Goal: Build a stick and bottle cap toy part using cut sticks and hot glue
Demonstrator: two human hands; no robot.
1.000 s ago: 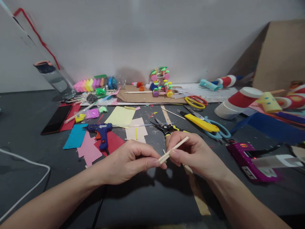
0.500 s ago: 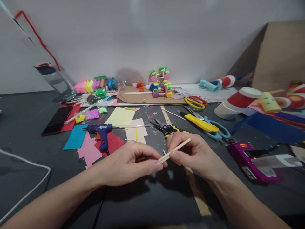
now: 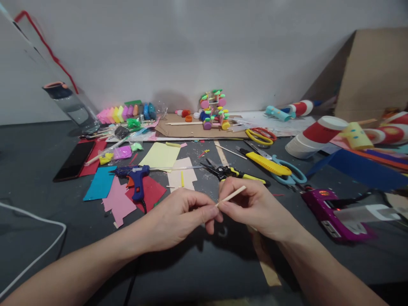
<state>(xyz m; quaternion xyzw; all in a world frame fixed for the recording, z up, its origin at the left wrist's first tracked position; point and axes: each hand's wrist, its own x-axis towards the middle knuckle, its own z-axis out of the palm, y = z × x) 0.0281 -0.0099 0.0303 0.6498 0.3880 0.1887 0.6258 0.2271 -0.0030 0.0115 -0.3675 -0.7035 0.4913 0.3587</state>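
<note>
Both hands meet above the dark table, low in the centre of the view. A thin pale wooden stick (image 3: 235,194) slants up to the right from between them. My right hand (image 3: 250,207) pinches it between thumb and fingers. My left hand (image 3: 194,214) has its thumb and fingertips closed on the stick's lower left end, touching the right fingertips. Fingers hide that end and anything else held there. Just beyond the right hand lie black and yellow pliers (image 3: 228,171). A blue glue gun (image 3: 137,180) rests beyond the left wrist.
Coloured paper (image 3: 161,156), a phone (image 3: 74,160) and a bottle (image 3: 75,108) are to the left. A decorated stick model (image 3: 215,110) stands at the back. To the right are a yellow cutter (image 3: 269,163), blue-handled scissors (image 3: 295,172), stacked cups (image 3: 315,138) and a purple device (image 3: 334,216).
My hands have drawn closer together and shifted slightly left. The left fingertips now cover the lower part of the sticks, which showed before. More of the pliers' handles is visible.
</note>
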